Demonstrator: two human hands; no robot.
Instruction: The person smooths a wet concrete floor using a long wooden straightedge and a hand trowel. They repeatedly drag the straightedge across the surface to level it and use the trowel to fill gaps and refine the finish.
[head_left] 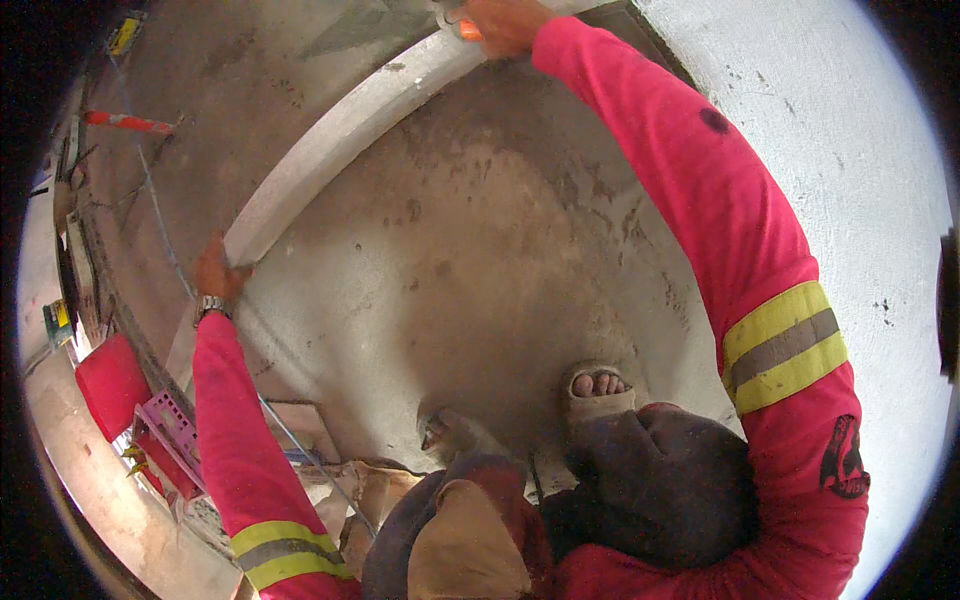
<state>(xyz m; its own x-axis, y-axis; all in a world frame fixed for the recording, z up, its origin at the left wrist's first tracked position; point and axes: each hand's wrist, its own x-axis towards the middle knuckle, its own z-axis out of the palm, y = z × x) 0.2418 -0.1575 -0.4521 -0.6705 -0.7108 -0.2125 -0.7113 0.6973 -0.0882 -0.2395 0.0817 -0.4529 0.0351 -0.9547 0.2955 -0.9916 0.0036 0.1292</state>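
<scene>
A long pale straightedge point(345, 125) lies over the grey cement floor point(450, 220), bowed by the lens. My left hand point(220, 272) is closed round its near left part, the thumb along its side. At the far end of the bar, my right hand point(505, 25) closes on a small orange thing point(468, 30), whose kind I cannot make out. A rounded grey piece shows beside the orange one at the picture's top edge. Both arms are stretched out in red sleeves with yellow and grey bands.
A rough white wall point(850, 150) rises at my right. A thin taut string point(155, 195) runs down the left side, passing near my left wrist. Farther left are an orange-red bar point(130, 122), a red container point(112, 385) and a pink perforated basket point(172, 425). My sandalled feet stand below.
</scene>
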